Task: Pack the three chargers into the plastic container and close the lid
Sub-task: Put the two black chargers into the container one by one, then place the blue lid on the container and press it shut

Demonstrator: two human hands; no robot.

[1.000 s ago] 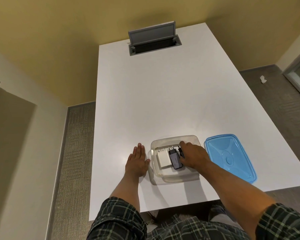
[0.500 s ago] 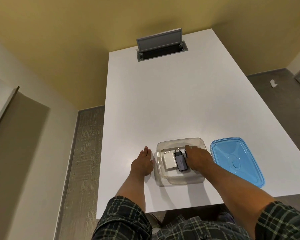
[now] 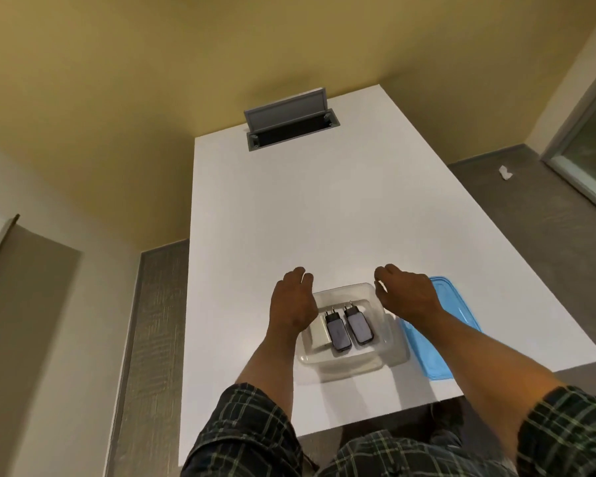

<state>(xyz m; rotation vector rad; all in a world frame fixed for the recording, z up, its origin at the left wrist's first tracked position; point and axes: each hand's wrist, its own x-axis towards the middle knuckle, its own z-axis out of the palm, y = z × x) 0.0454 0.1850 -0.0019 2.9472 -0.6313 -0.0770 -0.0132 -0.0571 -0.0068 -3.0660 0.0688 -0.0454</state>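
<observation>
A clear plastic container [image 3: 344,368] stands near the table's front edge. Inside it lie a white charger [image 3: 319,333], partly hidden by my left wrist, and two dark grey chargers [image 3: 338,333] [image 3: 358,327] side by side with prongs pointing away. The blue lid [image 3: 461,318] lies flat on the table right of the container, partly under my right forearm. My left hand [image 3: 293,297] hovers over the container's left side, fingers loosely apart, holding nothing. My right hand [image 3: 406,294] hovers over its right rim, fingers curled downward, empty.
The white table [image 3: 307,208] has a grey cable box [image 3: 291,120] with a raised flap at its far end. Yellow wall beyond, carpet on both sides, a white scrap [image 3: 505,172] on the floor at right.
My right hand has let go of the third charger and lifted out of the container. My left hand rose from the table to the container's left side. The camera moved.
</observation>
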